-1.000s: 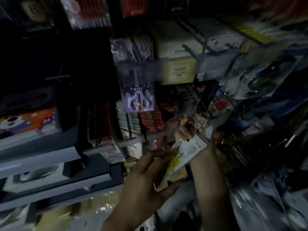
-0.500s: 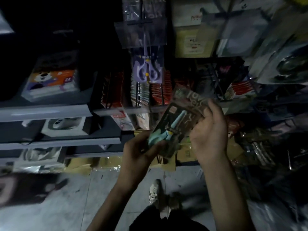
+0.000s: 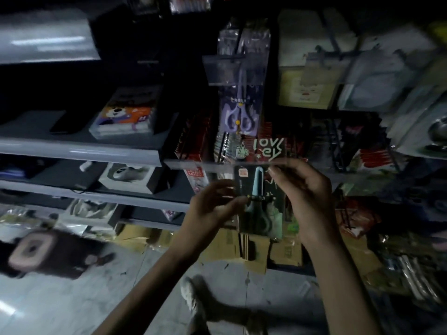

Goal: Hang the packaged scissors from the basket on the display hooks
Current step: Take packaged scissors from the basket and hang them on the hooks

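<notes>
I hold one pack of scissors (image 3: 260, 189) upright in front of the display, a dark card with pale green scissors and "lovely" printed on top. My left hand (image 3: 212, 209) pinches its left edge at mid height. My right hand (image 3: 307, 189) grips its right edge near the top. A purple pack of scissors (image 3: 240, 114) hangs on a display hook (image 3: 238, 60) straight above, behind a clear price tab. The basket is out of view.
Grey shelves (image 3: 79, 148) with boxed goods run along the left. Red packs and hanging goods crowd the rack behind the pack and to the right. Cardboard boxes (image 3: 254, 247) lie on the floor below, and my shoe (image 3: 193, 293) shows near the bottom.
The pack has turned from tilted to upright and risen toward the rack. Both hands have shifted to its side edges. The camera has tipped lower, showing more floor.
</notes>
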Motion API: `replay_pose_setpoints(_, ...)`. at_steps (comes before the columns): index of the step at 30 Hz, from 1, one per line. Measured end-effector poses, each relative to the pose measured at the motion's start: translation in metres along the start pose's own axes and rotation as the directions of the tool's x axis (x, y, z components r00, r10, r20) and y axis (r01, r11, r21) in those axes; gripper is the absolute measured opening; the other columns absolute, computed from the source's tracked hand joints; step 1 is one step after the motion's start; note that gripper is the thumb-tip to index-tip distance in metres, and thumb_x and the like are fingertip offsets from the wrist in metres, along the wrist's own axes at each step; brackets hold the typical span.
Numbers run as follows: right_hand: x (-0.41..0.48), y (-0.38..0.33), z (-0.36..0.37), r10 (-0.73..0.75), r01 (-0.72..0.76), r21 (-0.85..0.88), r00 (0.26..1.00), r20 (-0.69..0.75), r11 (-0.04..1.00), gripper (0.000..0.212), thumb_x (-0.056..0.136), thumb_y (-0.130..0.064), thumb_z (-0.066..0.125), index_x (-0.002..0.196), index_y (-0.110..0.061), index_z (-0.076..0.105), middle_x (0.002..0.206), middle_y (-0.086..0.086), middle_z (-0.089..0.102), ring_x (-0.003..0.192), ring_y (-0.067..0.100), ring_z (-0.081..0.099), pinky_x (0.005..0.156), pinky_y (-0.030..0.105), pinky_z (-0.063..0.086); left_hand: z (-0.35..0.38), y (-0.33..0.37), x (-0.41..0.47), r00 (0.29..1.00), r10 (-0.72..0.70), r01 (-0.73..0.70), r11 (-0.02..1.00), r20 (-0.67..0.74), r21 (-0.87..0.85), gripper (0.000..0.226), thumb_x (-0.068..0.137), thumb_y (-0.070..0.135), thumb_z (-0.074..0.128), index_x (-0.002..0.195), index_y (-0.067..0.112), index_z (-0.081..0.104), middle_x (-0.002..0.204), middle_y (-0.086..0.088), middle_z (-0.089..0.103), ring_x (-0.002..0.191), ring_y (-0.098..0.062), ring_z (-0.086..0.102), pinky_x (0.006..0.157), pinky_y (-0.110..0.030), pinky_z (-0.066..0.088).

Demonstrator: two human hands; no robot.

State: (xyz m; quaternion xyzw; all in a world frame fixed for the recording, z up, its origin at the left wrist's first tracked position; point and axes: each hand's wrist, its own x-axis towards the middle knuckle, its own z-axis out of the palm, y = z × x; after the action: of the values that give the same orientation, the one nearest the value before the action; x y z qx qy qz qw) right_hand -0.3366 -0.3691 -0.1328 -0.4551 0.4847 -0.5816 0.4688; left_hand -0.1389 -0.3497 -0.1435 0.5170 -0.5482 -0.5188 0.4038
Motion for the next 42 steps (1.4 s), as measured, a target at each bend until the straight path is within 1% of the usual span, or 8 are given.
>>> replay_pose_setpoints(6,0.014,-0.016,0.007,-0.082,0.082,-0.001,0.997,0.001,0.997,0.01,0.095,-0.014,0.071,0.104,-0.015,0.075,0.095,-0.008,0.078,0.091,0.002,0.071,0.073,0.012,0.05,-0.004,0.036,0.038,0.974,0.19,-0.201,0.977,-0.124,-0.078,0.016,0.098,0.01,0.068,0.109,-0.002,0.07,0.102,-0.014,0.078,0.089,-0.018,0.077,0.071,-0.026,0.061)
replay_pose_setpoints(12,0.031,-0.034,0.015,-0.178,0.177,-0.048,0.984,-0.02,0.983,0.011,0.094,-0.022,0.073,0.103,-0.016,0.076,0.094,-0.006,0.077,0.089,0.001,0.07,0.074,0.01,0.049,-0.01,0.05,0.055,0.965,0.23,-0.245,0.962,-0.124,-0.121,0.017,0.091,0.023,0.072,0.1,0.009,0.073,0.101,-0.009,0.079,0.094,-0.023,0.077,0.077,-0.036,0.063)
replay_pose_setpoints(17,0.04,-0.042,0.007,-0.182,0.185,-0.11,0.983,0.037,0.977,0.008,0.096,-0.022,0.07,0.099,-0.017,0.076,0.09,-0.007,0.075,0.088,0.003,0.07,0.074,0.014,0.051,-0.022,0.063,0.062,0.957,0.242,-0.265,0.954,-0.159,-0.141,0.034,0.09,0.024,0.075,0.12,0.008,0.072,0.107,-0.012,0.078,0.099,-0.024,0.076,0.089,-0.043,0.061)
replay_pose_setpoints(22,0.044,-0.044,0.007,-0.198,0.2,-0.156,0.98,0.027,0.967,0.007,0.097,-0.022,0.069,0.094,-0.017,0.073,0.085,-0.008,0.072,0.082,0.002,0.067,0.071,0.012,0.05,-0.033,0.092,0.069,0.921,0.313,-0.345,0.932,-0.231,-0.112,0.047,0.087,0.033,0.076,0.13,0.015,0.067,0.11,-0.01,0.076,0.098,-0.017,0.075,0.083,-0.028,0.06)
replay_pose_setpoints(26,0.04,-0.04,0.016,-0.241,0.234,-0.154,0.97,-0.024,0.96,0.008,0.1,-0.019,0.065,0.093,-0.019,0.069,0.085,0.003,0.067,0.074,0.006,0.059,0.066,0.013,0.045,-0.031,0.105,0.07,0.905,0.377,-0.393,0.918,-0.196,-0.051,0.025,0.096,0.024,0.074,0.117,0.011,0.07,0.101,-0.015,0.074,0.088,-0.016,0.072,0.076,-0.024,0.057)
replay_pose_setpoints(29,0.036,-0.037,0.023,-0.276,0.265,-0.136,0.959,-0.065,0.954,0.009,0.1,-0.018,0.066,0.093,-0.022,0.069,0.087,0.003,0.069,0.076,0.005,0.062,0.068,0.015,0.046,-0.035,0.114,0.062,0.918,0.375,-0.392,0.907,-0.126,-0.154,0.02,0.104,0.027,0.062,0.103,0.01,0.071,0.09,-0.012,0.068,0.077,-0.013,0.063,0.069,-0.021,0.053)
replay_pose_setpoints(34,0.035,-0.043,0.032,-0.261,0.25,-0.126,0.962,-0.08,0.96,0.005,0.099,-0.022,0.067,0.099,-0.024,0.072,0.093,-0.01,0.074,0.09,0.004,0.068,0.076,0.018,0.052,-0.049,0.137,0.058,0.92,0.39,-0.382,0.863,-0.045,-0.331,0.033,0.106,0.039,0.054,0.114,0.012,0.071,0.098,-0.01,0.061,0.08,-0.017,0.055,0.076,-0.032,0.046)
replay_pose_setpoints(42,0.051,-0.062,0.055,-0.244,0.238,-0.056,0.96,-0.14,0.97,0.01,0.099,-0.026,0.067,0.104,-0.02,0.074,0.094,-0.005,0.075,0.089,0.004,0.069,0.076,0.018,0.052,-0.06,0.152,0.058,0.903,0.43,-0.421,0.878,-0.01,-0.227,0.027,0.109,0.028,0.052,0.125,0.015,0.07,0.102,-0.011,0.061,0.084,-0.02,0.056,0.078,-0.031,0.051)
